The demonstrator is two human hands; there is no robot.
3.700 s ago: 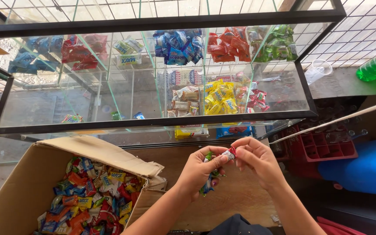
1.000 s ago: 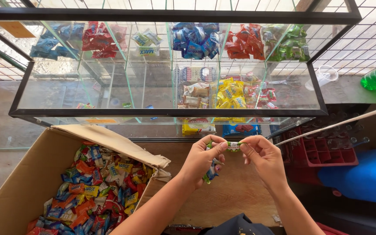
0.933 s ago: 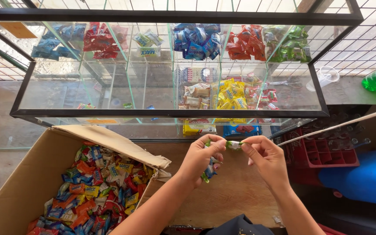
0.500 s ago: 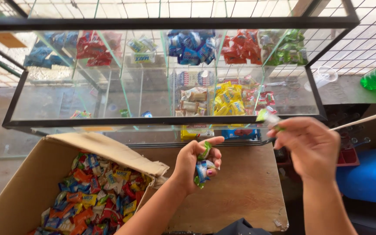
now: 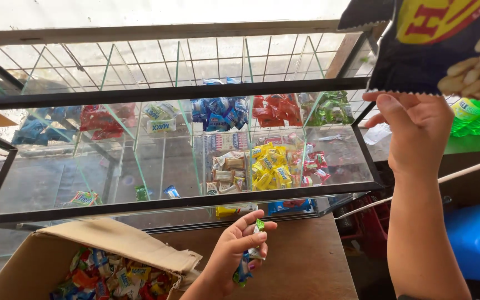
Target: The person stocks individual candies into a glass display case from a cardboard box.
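A brown wooden table point(image 5: 306, 261) stands before a black-framed glass display case point(image 5: 179, 150) divided into compartments of wrapped sweets: blue, red, green, yellow and cream ones. At lower left, one open cardboard box point(image 5: 112, 244) holds a jumble of bright candy wrappers.

Half a second ago the right hand was at case height pinching a small wrapper; it has since risen to the top right corner. Now the right hand point(image 5: 418, 130) is lifted with fingers up against the lower edge of one dark blue snack packet point(image 5: 445, 44) printed with peanuts; whether it grips the packet cannot be told. The left hand point(image 5: 237, 250) has stayed low over the table, fingers loosely curled around a short strip of candies point(image 5: 249, 261), green at the top and blue below, hanging just past the box flap. Two hands and one packet are visible.
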